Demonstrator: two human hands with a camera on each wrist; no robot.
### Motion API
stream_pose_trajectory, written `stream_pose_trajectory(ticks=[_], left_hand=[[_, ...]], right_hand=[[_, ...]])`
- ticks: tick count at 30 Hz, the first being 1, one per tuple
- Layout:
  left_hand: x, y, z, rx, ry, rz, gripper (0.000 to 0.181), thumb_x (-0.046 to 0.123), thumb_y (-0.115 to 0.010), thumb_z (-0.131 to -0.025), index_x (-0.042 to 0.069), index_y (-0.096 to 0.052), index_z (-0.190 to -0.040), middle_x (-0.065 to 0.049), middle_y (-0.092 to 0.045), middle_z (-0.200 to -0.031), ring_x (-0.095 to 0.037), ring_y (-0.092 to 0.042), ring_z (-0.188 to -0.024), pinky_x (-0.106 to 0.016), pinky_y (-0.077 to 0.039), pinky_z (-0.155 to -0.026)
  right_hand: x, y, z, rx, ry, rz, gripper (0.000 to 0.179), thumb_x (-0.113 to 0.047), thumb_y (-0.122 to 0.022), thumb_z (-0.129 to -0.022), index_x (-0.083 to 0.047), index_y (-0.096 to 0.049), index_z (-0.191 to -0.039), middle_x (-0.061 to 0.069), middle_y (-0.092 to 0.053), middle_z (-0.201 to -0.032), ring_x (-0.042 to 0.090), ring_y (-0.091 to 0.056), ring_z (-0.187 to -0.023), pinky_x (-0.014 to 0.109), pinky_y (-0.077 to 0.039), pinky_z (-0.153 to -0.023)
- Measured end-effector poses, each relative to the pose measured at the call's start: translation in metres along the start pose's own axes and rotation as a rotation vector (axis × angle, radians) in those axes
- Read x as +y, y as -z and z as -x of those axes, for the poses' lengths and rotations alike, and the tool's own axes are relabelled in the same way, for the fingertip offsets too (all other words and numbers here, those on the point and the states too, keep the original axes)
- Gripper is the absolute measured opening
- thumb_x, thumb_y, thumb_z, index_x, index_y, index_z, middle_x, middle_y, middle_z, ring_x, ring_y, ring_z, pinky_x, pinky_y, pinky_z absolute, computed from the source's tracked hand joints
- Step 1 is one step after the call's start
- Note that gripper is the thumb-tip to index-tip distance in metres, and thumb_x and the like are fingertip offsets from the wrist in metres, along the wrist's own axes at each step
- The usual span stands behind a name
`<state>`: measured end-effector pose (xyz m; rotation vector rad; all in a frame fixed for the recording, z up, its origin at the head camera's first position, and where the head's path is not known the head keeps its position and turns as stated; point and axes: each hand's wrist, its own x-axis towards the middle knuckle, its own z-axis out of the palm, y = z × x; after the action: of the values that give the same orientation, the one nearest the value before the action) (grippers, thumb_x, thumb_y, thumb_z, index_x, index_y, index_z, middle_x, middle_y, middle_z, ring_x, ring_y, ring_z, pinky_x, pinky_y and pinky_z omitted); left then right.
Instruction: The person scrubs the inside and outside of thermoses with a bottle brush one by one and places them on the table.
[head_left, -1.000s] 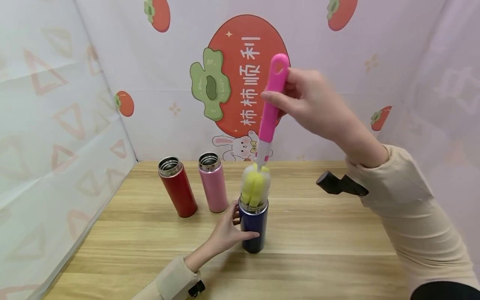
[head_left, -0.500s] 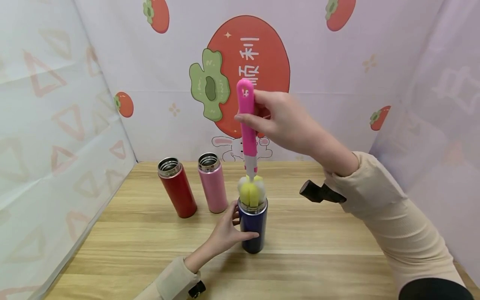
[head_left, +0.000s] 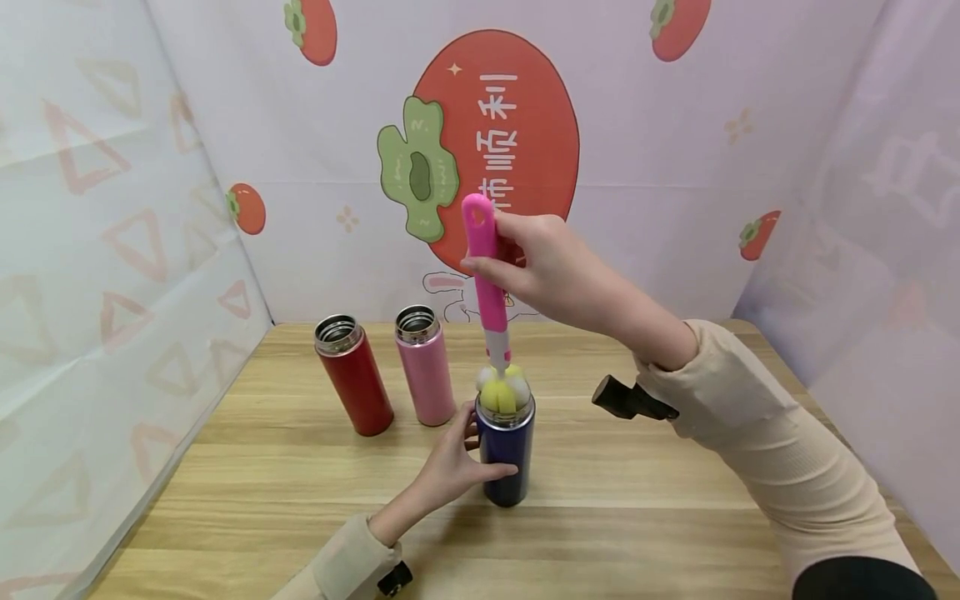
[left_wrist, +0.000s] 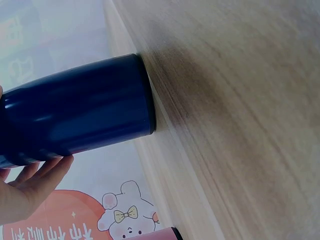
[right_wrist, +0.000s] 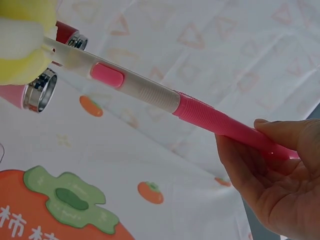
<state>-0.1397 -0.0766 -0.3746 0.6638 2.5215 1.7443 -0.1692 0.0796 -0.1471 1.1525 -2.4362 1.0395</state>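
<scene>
A bottle brush with a pink handle and a yellow and white sponge head stands nearly upright over a blue bottle. Part of the sponge is inside the bottle's mouth; the lower part is hidden. My right hand pinches the handle near its top, thumb on one side and fingers on the other, as the right wrist view also shows. Low on the left, my left hand grips the blue bottle's side, its thumb across the front. In the left wrist view the bottle's base rests on the table.
A red bottle and a pink bottle, both uncapped, stand on the wooden table left of the blue one. A printed cloth backdrop hangs behind and at both sides.
My right hand has moved down and to the left with the brush. The handle has straightened up, and the sponge has sunk deeper into the blue bottle. My left hand has stayed still.
</scene>
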Motion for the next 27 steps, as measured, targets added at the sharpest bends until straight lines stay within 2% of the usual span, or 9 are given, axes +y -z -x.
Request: stream_pose_trajectory(ticks=[7,18,27], left_hand=[[0.000,0.000,0.001,-0.001,0.006,0.011,0.074,0.009,-0.077,-0.066,0.004,-0.034,-0.126,-0.014,-0.050,-0.119,-0.028,-0.052,-0.104,-0.042,-0.046,-0.082],[0.001,0.000,0.000,-0.006,0.009,-0.004,0.075,0.009,-0.077,-0.066,0.003,-0.034,-0.128,-0.014,-0.049,-0.120,-0.029,-0.053,-0.103,-0.042,-0.046,-0.081],[-0.032,-0.005,-0.006,0.004,-0.009,-0.012,0.081,0.019,-0.079,-0.065,0.013,-0.035,-0.132,-0.005,-0.050,-0.121,-0.021,-0.053,-0.100,-0.036,-0.046,-0.081]], right_hand=[[0.004,-0.004,0.004,-0.002,-0.012,0.007,0.018,-0.011,-0.064,-0.081,0.002,-0.057,-0.090,0.008,-0.061,-0.076,0.015,-0.057,-0.066,0.027,-0.049,-0.063],[0.010,-0.010,0.011,0.028,0.033,0.002,0.017,-0.008,-0.065,-0.079,0.003,-0.056,-0.087,0.007,-0.059,-0.073,0.013,-0.056,-0.063,0.025,-0.049,-0.061],[0.017,-0.016,0.021,0.029,0.015,-0.010,0.017,-0.006,-0.066,-0.078,0.003,-0.057,-0.089,0.007,-0.061,-0.073,0.013,-0.057,-0.063,0.025,-0.049,-0.062]])
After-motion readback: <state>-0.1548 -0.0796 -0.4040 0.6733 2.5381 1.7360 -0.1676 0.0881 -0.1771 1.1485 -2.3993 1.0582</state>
